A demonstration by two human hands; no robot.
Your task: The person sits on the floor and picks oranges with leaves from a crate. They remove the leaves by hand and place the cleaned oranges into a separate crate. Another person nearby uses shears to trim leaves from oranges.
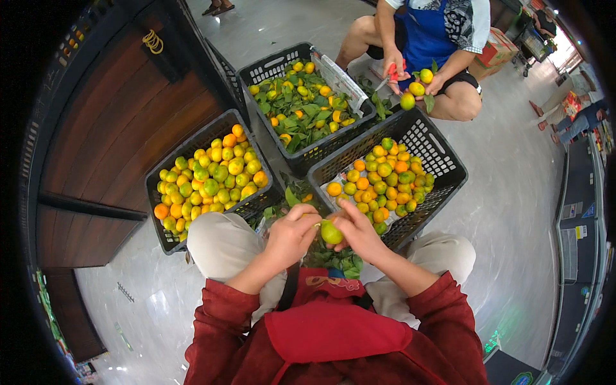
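Above my lap, a yellow-green mandarin (331, 232) rests in the fingers of my right hand (358, 231). My left hand (292, 235) pinches at its stem end, where a short pale stem shows; the fingertips partly hide what they grip. A green leaf (291, 198) stands up just beyond my left knuckles. Right of my hands is a black plastic crate (435, 202) lined with newspaper, with loose mandarins (385, 178) in it. To the left, another black crate (166, 243) is heaped with mandarins (211, 173). Leafy cuttings (341, 262) lie below my hands, between my knees.
Farther off, a third crate (308, 159) holds leafy mandarins (308, 103). A crouching person in a blue apron (423, 31) holds red-handled scissors (393, 74) and several mandarins on stems. A wooden panelled stand (120, 120) rises at left; dark shelving (577, 202) runs along the right.
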